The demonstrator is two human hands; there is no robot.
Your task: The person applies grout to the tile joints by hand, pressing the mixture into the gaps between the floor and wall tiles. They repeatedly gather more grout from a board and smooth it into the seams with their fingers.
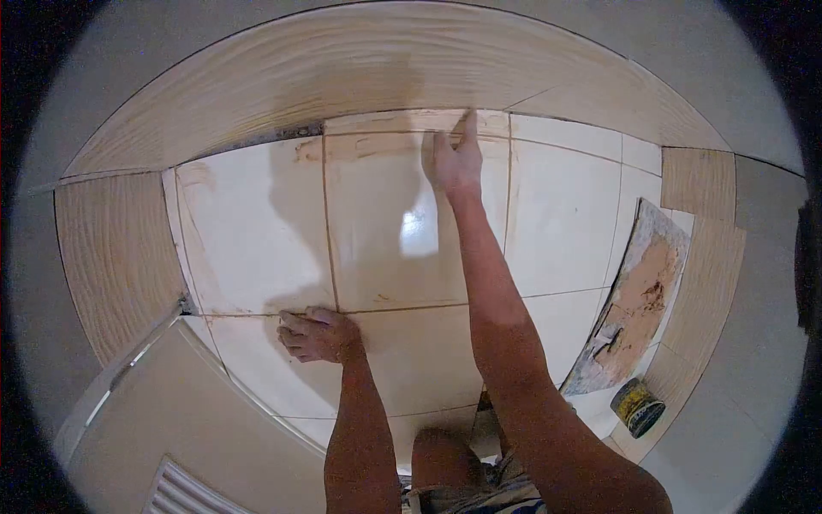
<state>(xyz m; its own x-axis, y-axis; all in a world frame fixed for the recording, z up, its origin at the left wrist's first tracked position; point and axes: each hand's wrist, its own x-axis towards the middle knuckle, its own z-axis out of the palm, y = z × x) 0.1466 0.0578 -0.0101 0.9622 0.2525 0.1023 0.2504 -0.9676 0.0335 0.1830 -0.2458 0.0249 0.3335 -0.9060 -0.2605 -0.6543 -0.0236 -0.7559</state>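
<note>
My left hand [318, 334] rests on the white floor tiles [411, 248], beside a joint filled with brownish grout [330, 223]. Its fingers are slightly bent and apart, with nothing seen in them. Farther forward, my right hand [459, 163] reaches to a narrow strip of tile [394, 121] at the foot of the wood-patterned wall. One finger stretches toward the wall edge and another digit stands apart from it; no tool shows there. Light brown smears mark the tiles along the joints near both hands.
At right lies a flat board [638, 300] with brownish paste and a small blade-like tool [608, 341] on it. Next to it is a dark and yellow can [637, 408]. A glass panel's metal edge [128, 373] runs along the left, near a slatted white grille [193, 493].
</note>
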